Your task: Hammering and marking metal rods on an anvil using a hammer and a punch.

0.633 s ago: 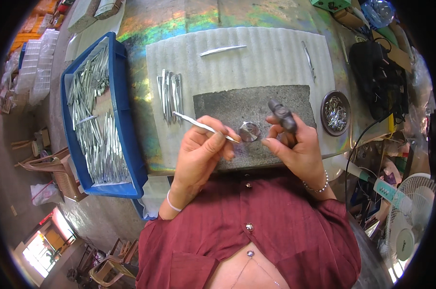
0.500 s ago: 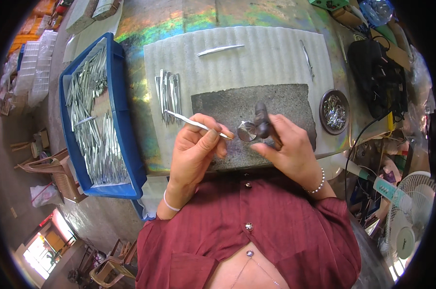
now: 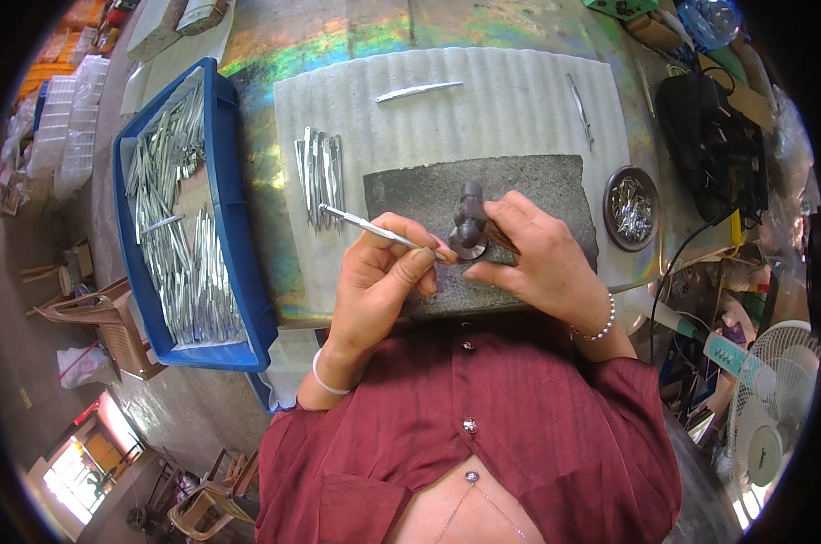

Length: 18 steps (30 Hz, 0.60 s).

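Above the dark grey pad [image 3: 410, 190], near the front edge of the surface [image 3: 338, 36], holds with the left hand [image 3: 379, 272] a slim silver rod [image 3: 379, 230], pinched between the thumb and the bent fingers, with the palm partly closed. Points the rod slantwise, with one end toward the upper left and the other end near a round shiny block [image 3: 471, 255] on the pad. With the right hand [image 3: 542, 249], half closed, grips a hammer [image 3: 470, 218] by its brown handle and holds the dark head right over the block, hiding a good part of it (cannot tell from this view whether touching or not). Wears on the right wrist a beaded bracelet [image 3: 601, 322], and on the left wrist a pale band [image 3: 324, 376].

Under the pad, has a white foam sheet [image 3: 519, 91], and on it, to the left, a bundle of similar rods [image 3: 320, 177], side by side; further up, a single rod [image 3: 420, 92], almost level; at the upper right, a thinner metal piece [image 3: 580, 111], lying steeply. To the left, has a blue tray [image 3: 229, 181], well filled with loose rods [image 3: 197, 281] (mostly lengthwise). To the right, has a dark round dish [image 3: 653, 215] with small shiny pieces [image 3: 630, 210] inside.
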Motion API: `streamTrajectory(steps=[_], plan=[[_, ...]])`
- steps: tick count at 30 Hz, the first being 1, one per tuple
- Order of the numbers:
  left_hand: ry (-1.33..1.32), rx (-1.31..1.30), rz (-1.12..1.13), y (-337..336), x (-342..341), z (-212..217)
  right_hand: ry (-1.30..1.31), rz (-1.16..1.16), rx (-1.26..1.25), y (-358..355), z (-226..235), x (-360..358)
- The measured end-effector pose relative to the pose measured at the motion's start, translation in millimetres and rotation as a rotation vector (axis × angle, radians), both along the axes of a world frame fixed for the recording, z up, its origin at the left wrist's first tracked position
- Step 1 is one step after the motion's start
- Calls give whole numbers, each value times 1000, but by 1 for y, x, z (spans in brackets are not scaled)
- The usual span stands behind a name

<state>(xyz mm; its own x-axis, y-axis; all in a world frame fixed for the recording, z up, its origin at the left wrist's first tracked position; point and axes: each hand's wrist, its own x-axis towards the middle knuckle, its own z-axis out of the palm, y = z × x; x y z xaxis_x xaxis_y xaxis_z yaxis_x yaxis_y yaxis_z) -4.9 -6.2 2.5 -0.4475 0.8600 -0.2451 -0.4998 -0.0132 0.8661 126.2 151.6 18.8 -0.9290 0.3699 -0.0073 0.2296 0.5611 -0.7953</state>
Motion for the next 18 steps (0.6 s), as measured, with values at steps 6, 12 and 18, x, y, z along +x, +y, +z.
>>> streamTrajectory(steps=[6,12,18], plan=[[19,-5,9,-3,0,-1,-30,27,5,-1,0,-4],[20,-24,19,-4,1,1,10,-36,-141,8,7,4],[99,-47,-7,2,4,2,253,-364,-925,6,-1,33]])
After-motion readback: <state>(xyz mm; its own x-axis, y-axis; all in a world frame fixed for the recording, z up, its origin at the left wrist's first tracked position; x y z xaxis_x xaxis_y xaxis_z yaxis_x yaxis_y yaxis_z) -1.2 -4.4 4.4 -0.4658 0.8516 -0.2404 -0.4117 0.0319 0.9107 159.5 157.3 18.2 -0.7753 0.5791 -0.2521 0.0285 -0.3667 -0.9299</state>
